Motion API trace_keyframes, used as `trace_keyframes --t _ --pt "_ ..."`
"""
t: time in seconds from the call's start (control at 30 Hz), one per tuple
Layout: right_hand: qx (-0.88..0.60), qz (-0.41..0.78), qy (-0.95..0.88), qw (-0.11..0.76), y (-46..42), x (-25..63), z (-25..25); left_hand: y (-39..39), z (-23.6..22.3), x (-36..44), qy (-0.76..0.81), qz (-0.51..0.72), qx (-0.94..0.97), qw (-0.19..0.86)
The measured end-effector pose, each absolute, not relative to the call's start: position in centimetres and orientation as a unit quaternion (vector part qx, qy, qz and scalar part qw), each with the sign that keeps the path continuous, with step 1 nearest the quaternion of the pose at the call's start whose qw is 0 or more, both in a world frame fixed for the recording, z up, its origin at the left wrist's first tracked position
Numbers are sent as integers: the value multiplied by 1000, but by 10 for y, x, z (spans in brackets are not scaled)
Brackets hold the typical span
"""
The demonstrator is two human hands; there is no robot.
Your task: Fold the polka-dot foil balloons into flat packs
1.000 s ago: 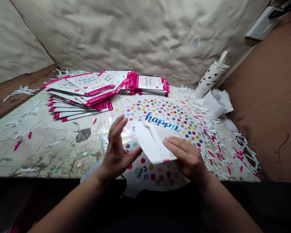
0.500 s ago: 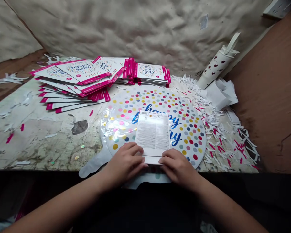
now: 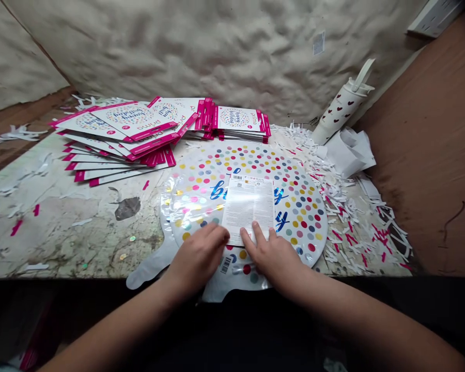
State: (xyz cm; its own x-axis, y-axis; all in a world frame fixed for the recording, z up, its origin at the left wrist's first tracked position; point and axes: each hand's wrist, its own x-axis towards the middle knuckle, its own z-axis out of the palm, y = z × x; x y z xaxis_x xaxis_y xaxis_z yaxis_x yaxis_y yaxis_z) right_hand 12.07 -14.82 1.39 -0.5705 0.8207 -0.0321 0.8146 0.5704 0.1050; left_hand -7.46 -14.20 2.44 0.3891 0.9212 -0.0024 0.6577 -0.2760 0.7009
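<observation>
A white packet, its back covered in fine print with a barcode at the top, lies on top of dotted foil balloons spread flat at the table's front. My left hand has its fingers curled and pinched together at the packet's lower left corner. My right hand lies over the packet's lower right part, fingers stretched and spread, the tips pressing on the print. Below the packet, between my hands, a barcode and dots show on the balloon. Balloon tails hang past the front edge.
Stacked pink-and-white packets lie fanned at the back left, with a neater pile beside them. A white tumbler with hearts leans at the back right near crumpled paper. Paper shreds cover the right side.
The white flap at the packet's lower edge no longer shows there. My right hand has gone from gripping that edge to lying spread on the packet. My left hand stays at the lower left.
</observation>
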Motion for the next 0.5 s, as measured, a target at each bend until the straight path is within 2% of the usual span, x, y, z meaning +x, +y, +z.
trace_keyframes --t 0.1,0.17,0.2,0.3,0.43,0.5 --pt "412 128 901 -40 -146 121 23 -156 29 -68 478 184 604 610" --pt "371 164 907 -111 -148 121 30 -157 26 -63 451 242 429 744" --pt "355 172 907 -149 -150 120 32 -156 24 -60 449 295 356 765" --pt "339 178 894 -231 -157 114 30 -150 16 -54 478 407 245 739" --pt "355 175 880 -262 -163 111 23 -147 12 -52 440 425 110 783" --pt "361 130 883 -271 -163 115 23 -148 12 -54 398 421 78 811"
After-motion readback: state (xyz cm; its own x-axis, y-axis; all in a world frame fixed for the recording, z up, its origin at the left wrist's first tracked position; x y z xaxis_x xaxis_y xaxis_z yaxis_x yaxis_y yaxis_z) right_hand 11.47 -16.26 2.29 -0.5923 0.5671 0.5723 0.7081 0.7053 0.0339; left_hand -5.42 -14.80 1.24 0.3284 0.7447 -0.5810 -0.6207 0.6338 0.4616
